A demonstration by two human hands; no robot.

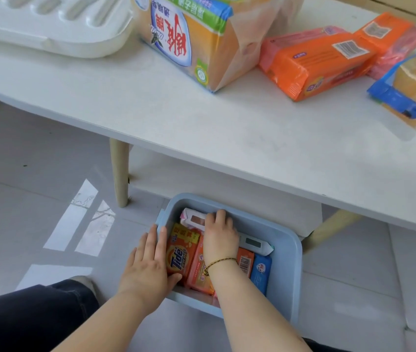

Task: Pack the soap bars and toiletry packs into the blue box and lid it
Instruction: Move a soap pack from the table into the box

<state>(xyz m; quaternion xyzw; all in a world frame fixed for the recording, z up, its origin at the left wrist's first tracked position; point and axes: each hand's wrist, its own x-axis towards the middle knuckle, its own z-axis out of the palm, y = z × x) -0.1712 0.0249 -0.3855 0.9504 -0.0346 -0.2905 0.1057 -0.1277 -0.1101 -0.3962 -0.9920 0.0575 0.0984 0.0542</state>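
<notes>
A person reaches with both hands into a blue box (286,265) that stands on the grey tiled floor (24,199), just in front of a white table (202,128). The left hand (148,265) lies flat along the box's left rim with its fingers straight and holds nothing, its thumb dipping inside to touch an orange Tide soap bar (180,255). The right hand (221,235), a gold bracelet (218,263) at its wrist, is down inside the box, fingers curled over the end of a white wipes pack (192,219) that sits against the far wall. Between the two hands, the Tide bar stands beside a pink soap bar (198,271). To the right of the wrist lie an orange bar with a barcode (245,261), a blue soap bar (261,273) and a second pale wipes pack (255,243). The box's white lid (57,24) rests on the far left of the table, well apart from the box. Also on the tabletop are a large yellow soap multipack (191,39), two orange soap packs (313,64) and a clear pack with blue ends (415,92). A dark trouser leg (31,318) shows at lower left.
</notes>
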